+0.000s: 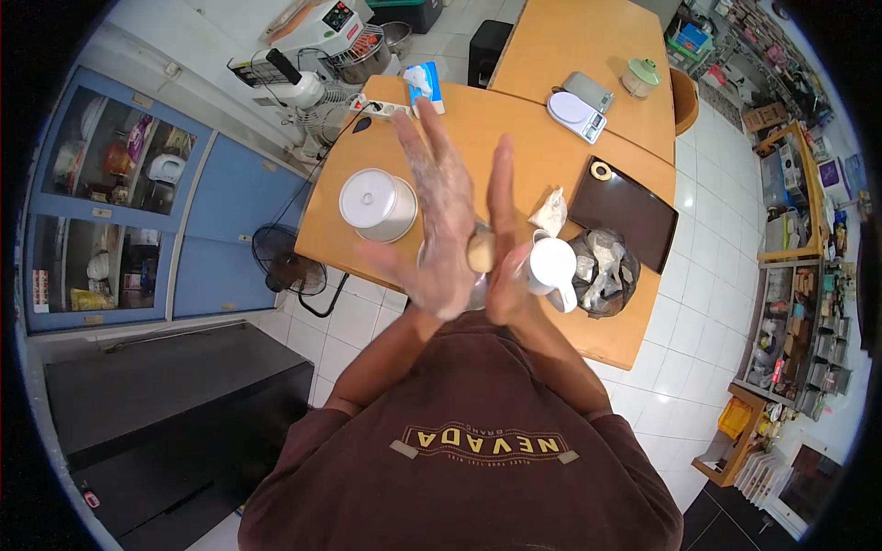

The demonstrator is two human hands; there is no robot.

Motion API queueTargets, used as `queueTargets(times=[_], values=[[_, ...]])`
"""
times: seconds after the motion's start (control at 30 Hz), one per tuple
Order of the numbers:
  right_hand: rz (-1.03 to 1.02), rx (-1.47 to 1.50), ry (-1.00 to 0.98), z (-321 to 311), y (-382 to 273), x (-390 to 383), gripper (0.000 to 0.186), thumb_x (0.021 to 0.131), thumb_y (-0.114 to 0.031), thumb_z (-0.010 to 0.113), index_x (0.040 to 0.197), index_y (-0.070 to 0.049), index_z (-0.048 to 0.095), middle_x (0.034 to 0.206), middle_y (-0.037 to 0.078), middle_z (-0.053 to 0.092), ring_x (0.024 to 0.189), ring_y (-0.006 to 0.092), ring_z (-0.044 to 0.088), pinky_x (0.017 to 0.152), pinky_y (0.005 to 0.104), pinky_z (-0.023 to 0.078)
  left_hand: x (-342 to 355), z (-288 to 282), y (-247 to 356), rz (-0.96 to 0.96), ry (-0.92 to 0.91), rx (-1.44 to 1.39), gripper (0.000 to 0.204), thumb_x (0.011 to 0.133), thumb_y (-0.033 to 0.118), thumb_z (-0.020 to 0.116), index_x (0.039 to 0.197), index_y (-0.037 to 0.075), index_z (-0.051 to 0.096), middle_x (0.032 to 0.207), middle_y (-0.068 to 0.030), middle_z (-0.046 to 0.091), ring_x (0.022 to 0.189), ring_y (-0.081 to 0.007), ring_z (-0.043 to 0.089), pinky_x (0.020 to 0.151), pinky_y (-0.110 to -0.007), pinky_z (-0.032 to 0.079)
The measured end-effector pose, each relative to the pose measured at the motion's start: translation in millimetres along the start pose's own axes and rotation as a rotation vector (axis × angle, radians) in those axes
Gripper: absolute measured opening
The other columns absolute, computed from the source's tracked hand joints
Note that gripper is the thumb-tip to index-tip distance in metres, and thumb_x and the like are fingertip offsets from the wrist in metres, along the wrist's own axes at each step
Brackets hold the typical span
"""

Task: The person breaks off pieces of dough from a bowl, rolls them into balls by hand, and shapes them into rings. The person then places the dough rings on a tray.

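Observation:
My left hand (434, 225) is raised over the wooden table (340, 248), fingers spread and coated with white powder. My right hand (505, 239) stands upright beside it, fingers stretched out. Between them a pale tan lump (480, 253) shows, with part of a shiny bowl (477, 292) behind my hands, mostly hidden. Just right of my right hand are a white lidded pitcher (553, 260), a crumpled white bag (549, 214) and a dark plastic bag (602, 285) with white contents. A white lidded container (375, 197) stands to the left.
A dark tray (629, 211) with a tape roll, scales (574, 115), a green pot (640, 78), a power strip and a tissue pack sit farther back. A mixer (340, 41), fan (285, 257) and blue cabinet (207, 266) are left; cluttered shelves (785, 312) line the right.

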State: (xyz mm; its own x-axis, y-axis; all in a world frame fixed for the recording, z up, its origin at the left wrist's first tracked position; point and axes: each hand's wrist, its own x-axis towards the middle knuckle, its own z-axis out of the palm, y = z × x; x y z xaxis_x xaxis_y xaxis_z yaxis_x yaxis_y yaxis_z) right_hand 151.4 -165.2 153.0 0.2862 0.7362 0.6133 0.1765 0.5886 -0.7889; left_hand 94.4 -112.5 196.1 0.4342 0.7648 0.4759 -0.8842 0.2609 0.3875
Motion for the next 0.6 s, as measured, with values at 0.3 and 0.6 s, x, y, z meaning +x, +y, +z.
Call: queueTargets(times=[0.3, 0.6], values=[[-0.053, 0.014, 0.089, 0, 15, 10, 0.107, 0.096, -0.082, 0.008, 0.165, -0.001, 0.000, 0.173, 0.024, -0.007, 0.160, 0.0384, -0.003, 0.126, 0.0533, -0.001, -22, -13, 1, -0.072, -0.179, 0.569, 0.132, 0.070, 0.107, 0.017, 0.166, 0.022, -0.015, 0.174, -0.0113, -0.017, 0.160, -0.0390, -0.004, 0.124, -0.061, 0.011], [0.050, -0.055, 0.135, -7, -2, 20, 0.108, 0.095, -0.084, 0.007, 0.166, -0.003, -0.004, 0.174, 0.018, -0.009, 0.160, 0.0333, -0.010, 0.127, 0.0475, -0.004, -17, -30, -6, 0.024, -0.392, 0.684, 0.129, 0.081, 0.099, 0.021, 0.166, 0.009, -0.011, 0.173, -0.0172, -0.014, 0.160, -0.0355, -0.007, 0.126, -0.054, -0.001]])
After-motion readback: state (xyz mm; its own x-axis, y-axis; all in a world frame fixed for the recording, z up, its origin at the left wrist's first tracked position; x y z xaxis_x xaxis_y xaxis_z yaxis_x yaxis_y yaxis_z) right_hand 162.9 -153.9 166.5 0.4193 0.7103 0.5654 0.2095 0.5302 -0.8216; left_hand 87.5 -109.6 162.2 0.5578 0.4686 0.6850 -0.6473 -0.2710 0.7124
